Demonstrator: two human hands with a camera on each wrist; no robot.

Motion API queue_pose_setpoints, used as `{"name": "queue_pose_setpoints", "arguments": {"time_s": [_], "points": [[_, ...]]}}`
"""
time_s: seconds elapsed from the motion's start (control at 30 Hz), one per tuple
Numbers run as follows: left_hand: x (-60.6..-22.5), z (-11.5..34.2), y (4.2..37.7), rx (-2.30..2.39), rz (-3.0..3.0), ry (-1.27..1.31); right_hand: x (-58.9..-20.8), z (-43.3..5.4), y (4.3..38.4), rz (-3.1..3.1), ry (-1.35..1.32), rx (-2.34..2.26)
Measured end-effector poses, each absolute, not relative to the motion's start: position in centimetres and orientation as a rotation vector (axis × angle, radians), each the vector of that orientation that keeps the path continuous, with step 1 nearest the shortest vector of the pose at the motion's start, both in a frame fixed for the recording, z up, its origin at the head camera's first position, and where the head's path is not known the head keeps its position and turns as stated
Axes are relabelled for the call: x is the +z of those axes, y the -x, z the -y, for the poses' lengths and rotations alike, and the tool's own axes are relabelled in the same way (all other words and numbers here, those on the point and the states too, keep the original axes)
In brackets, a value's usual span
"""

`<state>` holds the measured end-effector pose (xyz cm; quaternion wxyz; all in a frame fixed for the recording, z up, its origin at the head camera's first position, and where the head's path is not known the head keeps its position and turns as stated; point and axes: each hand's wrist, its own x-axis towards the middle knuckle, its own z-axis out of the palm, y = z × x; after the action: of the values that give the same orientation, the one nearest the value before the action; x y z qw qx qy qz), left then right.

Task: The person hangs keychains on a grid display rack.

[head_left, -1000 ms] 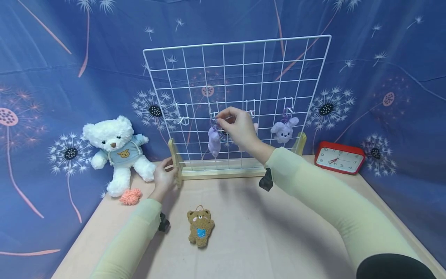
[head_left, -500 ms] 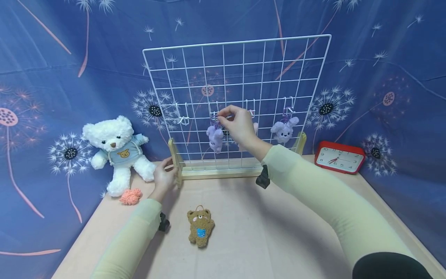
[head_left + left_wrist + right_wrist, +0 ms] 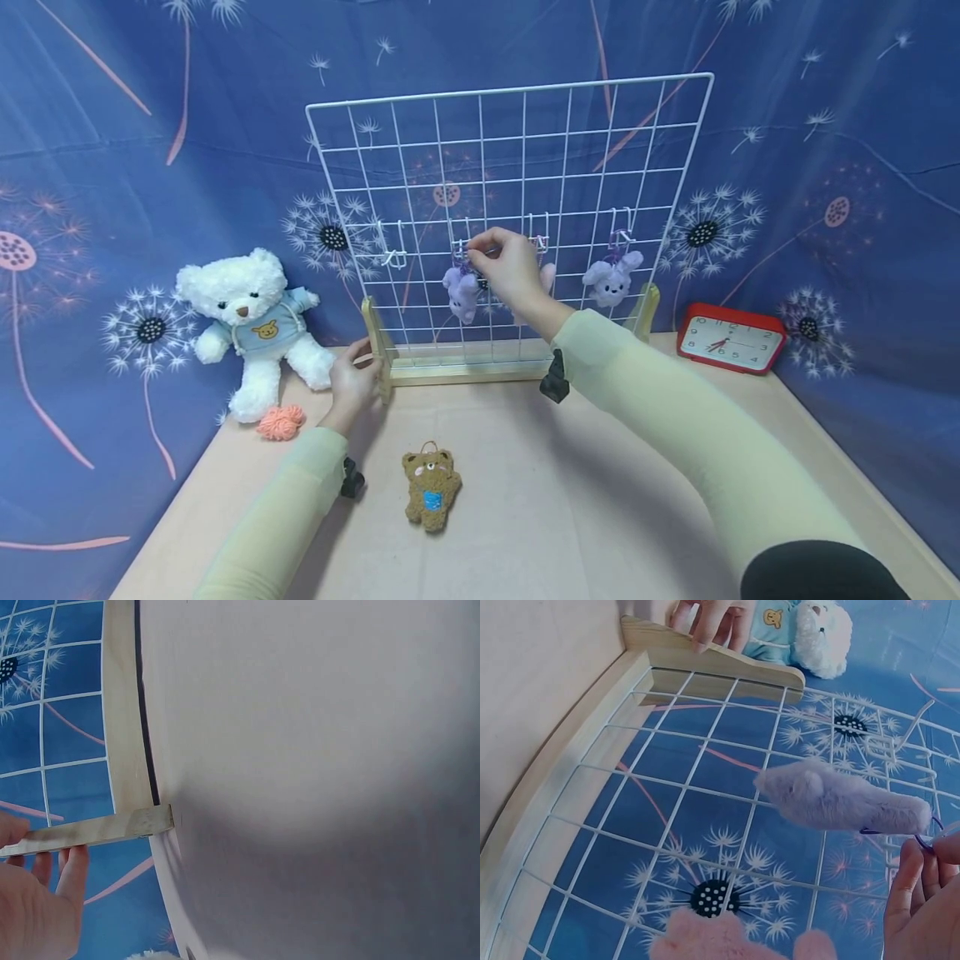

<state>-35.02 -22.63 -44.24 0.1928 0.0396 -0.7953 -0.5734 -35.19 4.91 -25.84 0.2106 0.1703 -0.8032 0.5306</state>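
A white wire grid rack (image 3: 502, 179) stands in a wooden base at the back. My left hand (image 3: 355, 382) grips the rack's wooden side foot (image 3: 97, 831), thumb on one face and fingers on the other. My right hand (image 3: 512, 265) is at a hook left of the rack's middle, pinching the purple cord (image 3: 925, 843) of a lavender plush charm (image 3: 461, 295). The charm hangs down before the grid. A pink plush (image 3: 712, 937) hangs one hook to the right, partly hidden by my right hand. At the far right hook hangs another lavender plush (image 3: 612, 280).
A bare white hook (image 3: 393, 257) is on the grid's left. A brown bear charm (image 3: 432, 490) lies on the table in front. White teddy bear (image 3: 258, 325) and coral yarn ball (image 3: 281, 423) sit at left; a red clock (image 3: 731, 338) stands at right.
The lavender charm has turned and risen slightly toward the hook. My right forearm and wrist have shifted a little left, while my left hand has stayed on the wooden foot.
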Motion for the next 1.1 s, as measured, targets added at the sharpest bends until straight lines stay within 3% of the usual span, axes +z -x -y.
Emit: {"name": "queue_pose_setpoints", "arguments": {"time_s": [0.67, 1.1], "points": [[-44.3, 22.6, 35.1, -1.658, 2.236, -0.103, -26.2, -4.3, 36.1, 2.164, -0.396, 1.519], [-44.3, 22.7, 34.9, -1.667, 2.236, -0.108, -29.1, -5.1, 34.2, 2.072, -0.692, 1.610]]}}
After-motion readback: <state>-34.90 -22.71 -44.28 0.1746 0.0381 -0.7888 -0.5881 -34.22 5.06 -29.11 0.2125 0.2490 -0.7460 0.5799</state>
